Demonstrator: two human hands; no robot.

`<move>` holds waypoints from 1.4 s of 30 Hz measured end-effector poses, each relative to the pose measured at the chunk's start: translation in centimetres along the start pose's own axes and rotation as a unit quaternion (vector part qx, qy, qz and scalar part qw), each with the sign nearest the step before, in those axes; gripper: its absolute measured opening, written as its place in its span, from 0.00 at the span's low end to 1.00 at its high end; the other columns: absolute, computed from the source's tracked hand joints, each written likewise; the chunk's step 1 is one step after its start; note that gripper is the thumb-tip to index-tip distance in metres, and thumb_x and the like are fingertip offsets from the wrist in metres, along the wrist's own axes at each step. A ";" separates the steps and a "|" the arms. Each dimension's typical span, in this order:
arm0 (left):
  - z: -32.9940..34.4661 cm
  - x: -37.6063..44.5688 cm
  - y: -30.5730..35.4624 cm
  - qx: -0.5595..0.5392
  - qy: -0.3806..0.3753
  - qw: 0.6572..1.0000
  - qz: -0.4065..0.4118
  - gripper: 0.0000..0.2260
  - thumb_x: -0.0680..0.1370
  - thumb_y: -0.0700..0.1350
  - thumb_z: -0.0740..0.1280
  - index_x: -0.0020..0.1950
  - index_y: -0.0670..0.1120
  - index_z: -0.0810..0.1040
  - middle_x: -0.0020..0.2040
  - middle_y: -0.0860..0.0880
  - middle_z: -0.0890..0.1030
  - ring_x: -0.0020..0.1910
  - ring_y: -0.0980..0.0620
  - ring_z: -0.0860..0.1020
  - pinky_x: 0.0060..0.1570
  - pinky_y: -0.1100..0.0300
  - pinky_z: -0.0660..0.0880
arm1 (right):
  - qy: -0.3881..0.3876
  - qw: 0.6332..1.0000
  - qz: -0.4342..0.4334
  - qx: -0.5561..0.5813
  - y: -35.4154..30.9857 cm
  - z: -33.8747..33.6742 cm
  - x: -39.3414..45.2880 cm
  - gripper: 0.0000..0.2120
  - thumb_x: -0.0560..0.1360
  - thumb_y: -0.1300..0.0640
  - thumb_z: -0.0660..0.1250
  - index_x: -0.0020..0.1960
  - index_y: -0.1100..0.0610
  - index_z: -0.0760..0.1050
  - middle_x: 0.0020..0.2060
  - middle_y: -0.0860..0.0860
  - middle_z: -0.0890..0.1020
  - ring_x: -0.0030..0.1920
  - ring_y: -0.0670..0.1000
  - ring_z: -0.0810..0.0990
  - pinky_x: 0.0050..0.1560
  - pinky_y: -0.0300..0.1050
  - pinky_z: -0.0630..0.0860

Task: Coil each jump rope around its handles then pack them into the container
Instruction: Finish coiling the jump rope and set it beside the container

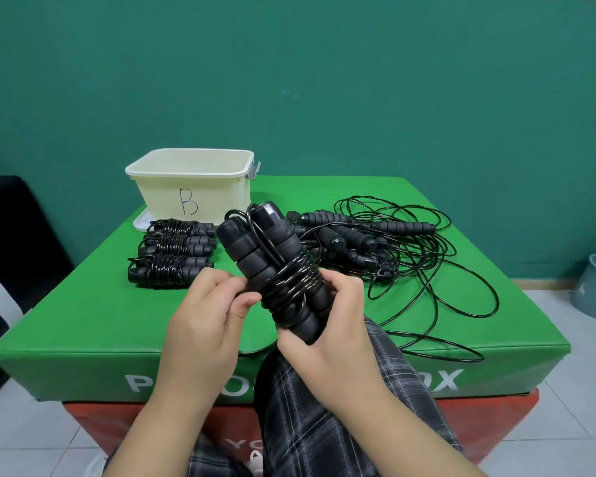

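Right hand: the right hand [327, 335] gripped the lower end of the jump rope bundle [276, 270], fingers curled round both handles
Left hand: the left hand [203, 321] pinched the cord coils at the bundle's middle, above the green box [100, 325] front edge
Coiled ropes: three coiled ropes [172, 253] lay left of centre
Loose ropes: a tangled pile [375, 246] lay towards the right edge
Container: the cream container [190, 187], marked B, stood at the far left corner
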State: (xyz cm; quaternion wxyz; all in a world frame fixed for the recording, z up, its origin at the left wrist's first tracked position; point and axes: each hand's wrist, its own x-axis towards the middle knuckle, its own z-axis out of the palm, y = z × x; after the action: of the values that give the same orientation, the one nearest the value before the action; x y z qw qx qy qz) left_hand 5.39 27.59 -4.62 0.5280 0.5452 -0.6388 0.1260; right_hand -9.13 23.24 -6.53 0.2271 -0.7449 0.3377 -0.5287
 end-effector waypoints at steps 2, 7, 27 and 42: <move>0.2 -0.2 -0.2 0.007 -0.014 1.000 0.010 0.17 0.83 0.53 0.51 0.55 0.43 0.73 0.45 0.51 0.71 0.41 0.56 0.69 0.42 0.69 0.67 | 0.006 1.000 -0.014 -0.015 0.2 0.0 0.0 0.31 0.66 0.53 0.70 0.65 0.60 0.63 0.55 0.50 0.65 0.58 0.35 0.65 0.59 0.25 0.61; 1.1 -0.8 -0.6 -0.094 -0.032 0.992 -0.076 0.15 0.80 0.49 0.54 0.56 0.46 0.77 0.45 0.59 0.72 0.46 0.61 0.72 0.46 0.72 0.67 | -0.031 0.998 0.051 0.036 -0.5 -0.7 0.5 0.30 0.66 0.43 0.63 0.66 0.54 0.67 0.52 0.43 0.67 0.55 0.34 0.67 0.55 0.21 0.61; 1.0 0.4 1.9 -0.297 -0.005 0.871 -0.391 0.24 0.66 0.71 0.61 0.40 0.49 0.70 0.19 0.56 0.63 0.22 0.57 0.59 0.23 0.62 0.58 | 0.001 0.998 -0.055 0.018 -0.3 -0.3 0.3 0.12 0.79 0.51 0.56 0.62 0.46 0.68 0.59 0.48 0.70 0.60 0.33 0.67 0.59 0.25 0.62; 0.3 0.5 2.4 -0.130 0.029 0.939 -0.317 0.16 0.67 0.58 0.67 0.31 0.47 0.74 0.21 0.57 0.70 0.22 0.59 0.66 0.24 0.70 0.62 | -0.037 0.986 0.023 -0.161 -0.3 -0.1 0.2 0.40 0.67 0.44 0.75 0.73 0.49 0.59 0.55 0.43 0.63 0.55 0.46 0.73 0.48 0.39 0.71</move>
State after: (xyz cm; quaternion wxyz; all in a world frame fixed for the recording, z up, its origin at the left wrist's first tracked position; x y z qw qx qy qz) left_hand 3.32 27.95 -3.32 0.6250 0.6423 -0.4281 -0.1166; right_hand -9.06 23.33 -6.18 0.1285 -0.7829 0.4269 -0.4339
